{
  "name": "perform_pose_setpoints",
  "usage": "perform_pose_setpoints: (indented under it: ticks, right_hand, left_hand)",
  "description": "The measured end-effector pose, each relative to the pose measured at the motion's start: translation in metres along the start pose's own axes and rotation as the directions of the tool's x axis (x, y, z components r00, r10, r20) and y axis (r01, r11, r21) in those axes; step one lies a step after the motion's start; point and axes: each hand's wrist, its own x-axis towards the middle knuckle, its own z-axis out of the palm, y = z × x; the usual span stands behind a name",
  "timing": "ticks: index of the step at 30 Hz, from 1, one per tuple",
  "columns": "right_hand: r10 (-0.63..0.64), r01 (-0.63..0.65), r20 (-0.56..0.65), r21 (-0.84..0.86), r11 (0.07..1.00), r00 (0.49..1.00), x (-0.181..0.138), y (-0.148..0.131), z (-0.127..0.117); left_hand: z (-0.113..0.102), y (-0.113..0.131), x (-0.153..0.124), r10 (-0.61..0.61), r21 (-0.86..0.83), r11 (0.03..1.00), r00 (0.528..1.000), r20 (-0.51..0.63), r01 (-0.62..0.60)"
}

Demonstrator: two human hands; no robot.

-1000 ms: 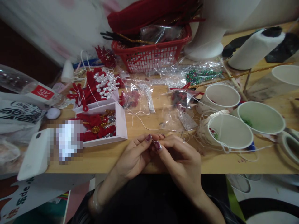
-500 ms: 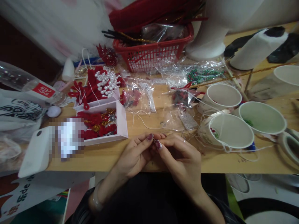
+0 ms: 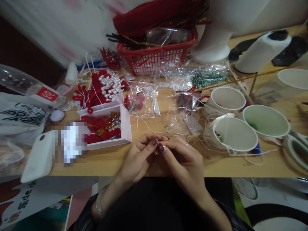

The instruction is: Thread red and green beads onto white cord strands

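My left hand (image 3: 138, 160) and my right hand (image 3: 186, 163) meet over the front edge of the wooden table (image 3: 110, 160). Thumbs and forefingers of both hands are pinched together, their tips almost touching. Whatever sits between the fingertips is too small and too covered to make out. Left of my hands stands a pale pink box (image 3: 125, 125) holding red fuzzy pieces (image 3: 92, 138) with gold and silver bits. Beyond my fingers lies a small clear bag of silver beads (image 3: 193, 123), with thin white cord (image 3: 149, 127) trailing near it.
Paper cups (image 3: 235, 134) stand at the right, with a roll of tape (image 3: 297, 150) beside them. Farther back are a red basket (image 3: 156, 57), a cone of white thread (image 3: 262, 53) and bagged green beads (image 3: 209, 79). A plastic bottle (image 3: 31, 86) and a white phone (image 3: 38, 157) lie left.
My fingertips have shifted slightly against each other, still pinched. The view has moved a little, so the cups appear slightly farther left. Nothing else has visibly moved.
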Motion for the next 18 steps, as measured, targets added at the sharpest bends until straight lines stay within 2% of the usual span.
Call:
perform_pose_setpoints:
  ticks: [9, 18]
  right_hand:
    - [-0.007, 0.007, -0.003, -0.006, 1.0, 1.0, -0.001, 0.0014, 0.0004]
    - [-0.014, 0.012, 0.053, 0.044, 0.999, 0.998, -0.002, -0.002, -0.0022]
  left_hand:
    - [-0.001, -0.0026, -0.0007, 0.056, 0.041, 0.998, 0.998, -0.024, -0.055]
    - [-0.0017, -0.0048, -0.0022, 0.298, 0.201, 0.936, 0.954, -0.019, -0.289]
